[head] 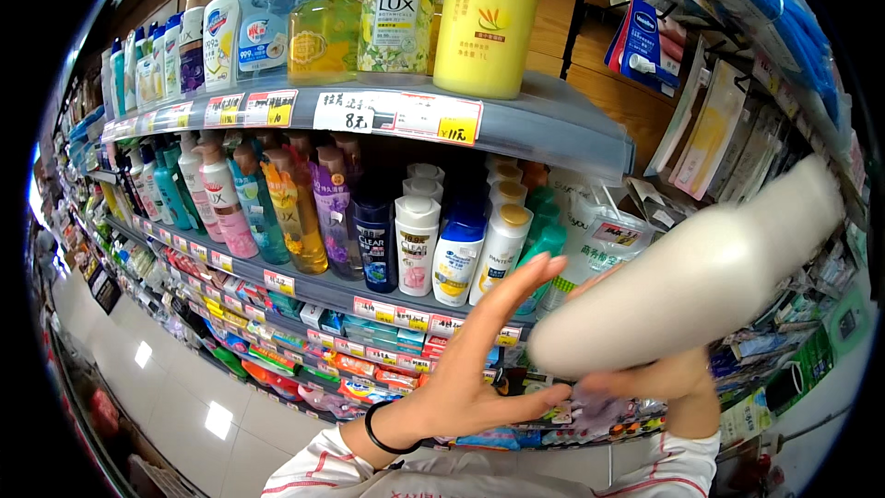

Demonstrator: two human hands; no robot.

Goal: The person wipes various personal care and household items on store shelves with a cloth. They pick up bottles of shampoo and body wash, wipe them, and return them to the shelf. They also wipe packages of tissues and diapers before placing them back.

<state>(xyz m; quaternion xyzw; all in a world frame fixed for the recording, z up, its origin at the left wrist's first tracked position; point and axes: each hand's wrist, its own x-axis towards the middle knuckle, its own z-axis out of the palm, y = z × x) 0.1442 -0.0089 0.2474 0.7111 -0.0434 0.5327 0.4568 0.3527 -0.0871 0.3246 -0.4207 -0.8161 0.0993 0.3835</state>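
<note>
A pearly white plastic bottle (664, 297) is held up in front of me, tilted so its narrower end points to the upper right. It is blurred, and no label shows on the side I see. My right hand (657, 377) grips it from below and behind, with most of its fingers hidden by the bottle. Close to the bottle's rounded lower-left end, my left hand (470, 373) is spread with thumb and fingers apart, holding nothing. A black band (387, 429) circles my left wrist. Behind the hands, Pantene (499, 252) and Clear (417, 242) shampoo bottles line the shelf.
An upper shelf (546, 124) juts out overhead, bearing pump bottles and a large yellow conditioner bottle (487, 21). Lower shelves hold boxed and bagged goods. Hanging packs (712, 131) crowd the right side. A tiled floor (200, 394) lies at lower left.
</note>
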